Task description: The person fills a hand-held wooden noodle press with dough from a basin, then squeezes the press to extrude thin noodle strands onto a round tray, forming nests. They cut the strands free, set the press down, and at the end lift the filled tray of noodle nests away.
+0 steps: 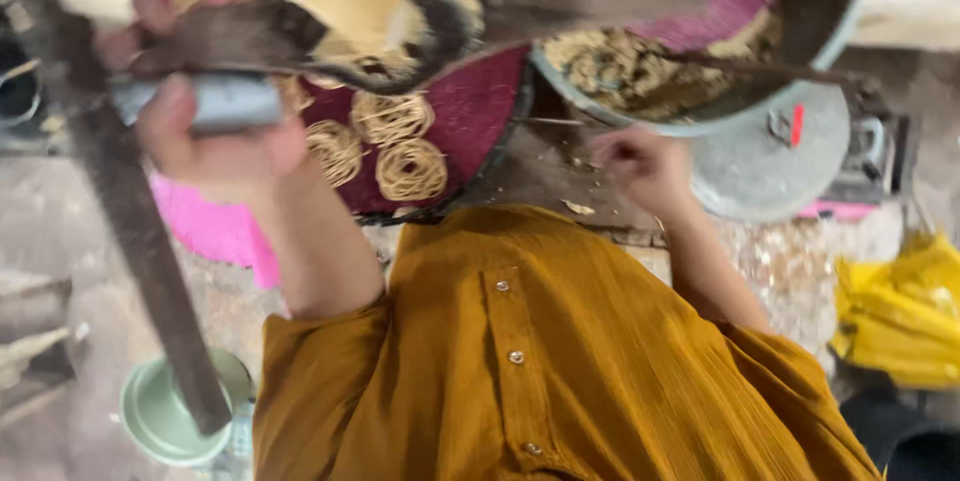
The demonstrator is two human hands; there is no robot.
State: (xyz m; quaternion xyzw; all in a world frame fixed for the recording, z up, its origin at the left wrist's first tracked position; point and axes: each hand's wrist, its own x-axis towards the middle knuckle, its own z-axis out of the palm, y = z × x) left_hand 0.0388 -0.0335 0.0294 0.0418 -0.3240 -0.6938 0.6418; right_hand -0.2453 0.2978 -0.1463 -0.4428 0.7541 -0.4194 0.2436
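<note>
Upper left of the frame: wooden press (380, 11), dark brown, long-handled, smeared with pale yellow dough over its middle; image blurred, so finer detail cannot be told. It stands above the mat, its handle running toward the upper right.

Left hand (215, 131), upper left: fingers curled around a grey-blue block-shaped part (235, 101) just under the press, thumb on the near side, grip closed.

Right hand (645, 166), right of centre: fingers drawn together in a loose fist, resting near a wooden surface; whether it pinches anything cannot be told.

Dough coils (385, 146), centre-left: several thin-stranded, tan spirals lying side by side, some touching, directly below the press.

Round woven mat (470, 111), deep red, bearing the coils; a second mat of brighter pink (215, 226) shows beneath it at the left.

Metal bowl (640, 76), upper right: grey rim, crumbly tan dough inside.

Round metal lid (770, 161), grey, with a small handle and a red mark, just below the bowl.

Dark wooden beam (130, 231), slanting down the left side.

Pale green bowl (165, 416), lower left, at the beam's foot.

Yellow plastic bags (900, 311), right edge.

Mustard-coloured buttoned garment (560, 361), lower centre, worn by the person.
</note>
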